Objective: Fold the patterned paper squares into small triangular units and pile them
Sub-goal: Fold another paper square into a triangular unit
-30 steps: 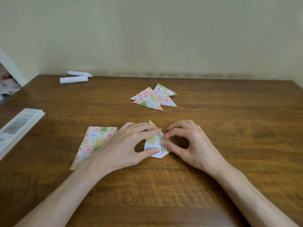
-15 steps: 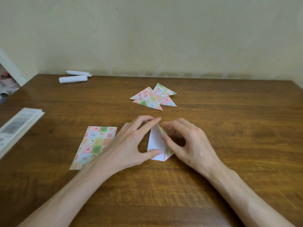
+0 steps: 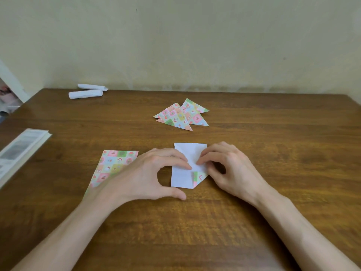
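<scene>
Half-folded paper (image 3: 189, 153) flat on tabletop (image 3: 273, 143), white side up. Left hand (image 3: 148, 173) loosely spread, index pressing centre; right hand (image 3: 234, 173) at right edge, pinch or press unclear. Likely light, floppy, slippery: pin flat, lift by corners.

Bare left hand (image 3: 144, 173), bare right hand (image 3: 234, 171), long bare forearms (image 3: 68, 235)

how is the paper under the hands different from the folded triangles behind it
The paper under the hands shows mostly its white back, with one small patterned corner; the folded triangles show pattern all over. The paper is roughly rectangular; the triangles are pointed. The left hand and right hand touch the paper; the triangles lie untouched, overlapping. Both lie flat on the wooden table.
</scene>
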Demonstrator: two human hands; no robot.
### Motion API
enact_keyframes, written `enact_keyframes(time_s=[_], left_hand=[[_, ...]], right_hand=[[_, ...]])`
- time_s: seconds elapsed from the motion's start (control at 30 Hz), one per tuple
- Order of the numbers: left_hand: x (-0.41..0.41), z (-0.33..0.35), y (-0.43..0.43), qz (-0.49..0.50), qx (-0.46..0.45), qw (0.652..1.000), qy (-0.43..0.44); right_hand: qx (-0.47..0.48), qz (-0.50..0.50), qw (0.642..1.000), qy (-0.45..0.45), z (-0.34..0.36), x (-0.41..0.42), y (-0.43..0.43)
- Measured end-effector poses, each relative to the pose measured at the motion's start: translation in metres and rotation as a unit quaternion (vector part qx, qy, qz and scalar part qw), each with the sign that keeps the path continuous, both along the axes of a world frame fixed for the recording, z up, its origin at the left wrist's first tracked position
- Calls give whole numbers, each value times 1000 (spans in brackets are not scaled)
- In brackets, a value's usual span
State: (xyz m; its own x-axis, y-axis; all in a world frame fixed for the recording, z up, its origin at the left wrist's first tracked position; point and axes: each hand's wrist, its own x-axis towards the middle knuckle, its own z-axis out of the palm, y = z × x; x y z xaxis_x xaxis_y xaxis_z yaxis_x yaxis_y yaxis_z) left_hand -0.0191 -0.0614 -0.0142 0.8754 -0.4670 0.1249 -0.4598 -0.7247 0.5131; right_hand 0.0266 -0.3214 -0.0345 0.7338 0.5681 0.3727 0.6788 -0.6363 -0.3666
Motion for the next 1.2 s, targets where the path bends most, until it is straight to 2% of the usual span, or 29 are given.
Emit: enact_keyframes(time_s=[0.07, 0.33, 0.47, 0.67, 0.83, 1.0, 1.2], left_hand=[[1, 2, 4, 5, -15, 1000, 13], [1, 0, -2, 28, -60, 996, -66], [2, 0, -3, 36, -59, 995, -72], [4, -3, 0, 55, -30, 997, -55], [10, -10, -7, 110, -29, 991, -64], [13, -14, -13, 136, 5, 988, -76], [15, -13, -17, 170, 16, 984, -48]], right_hand=[[11, 3, 999, 31, 5, -2, -2], [-15, 49, 995, 82, 15, -5, -9], [-6, 50, 995, 82, 11, -2, -9], [30, 33, 990, 134, 9, -2, -9], [58, -17, 990, 128, 8, -6, -3], [47, -64, 990, 119, 8, -8, 0], [37, -89, 985, 146, 6, -10, 7]])
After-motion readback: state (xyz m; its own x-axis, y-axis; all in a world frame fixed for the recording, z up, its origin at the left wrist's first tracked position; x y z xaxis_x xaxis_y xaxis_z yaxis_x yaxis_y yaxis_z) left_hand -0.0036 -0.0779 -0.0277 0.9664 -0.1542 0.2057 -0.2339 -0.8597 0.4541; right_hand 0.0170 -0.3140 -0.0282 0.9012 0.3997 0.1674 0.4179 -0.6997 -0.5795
